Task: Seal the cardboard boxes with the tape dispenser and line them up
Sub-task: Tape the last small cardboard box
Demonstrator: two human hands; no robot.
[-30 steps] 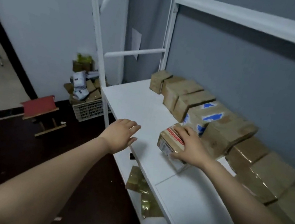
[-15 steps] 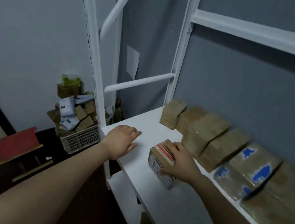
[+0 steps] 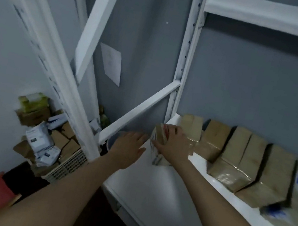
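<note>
While the left hand (image 3: 127,149) holds nothing, fingers straight, the right hand (image 3: 175,144) grips a small box (image 3: 154,151) with curled fingers.

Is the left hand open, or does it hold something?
Open: the left hand has straight fingers and holds nothing, beside the small box.

Brown cardboard boxes (image 3: 235,162), filmed in glossy clear tape, line a smooth white shelf (image 3: 150,192) with a faint sheen. The frame's perforated upright (image 3: 185,59) at 12 o'clock looks like white-painted metal. Behind, a matt grey wall (image 3: 259,82) carries a paper sheet (image 3: 111,63); at 8 o'clock sits a pale plastic lattice basket (image 3: 70,164).
</note>
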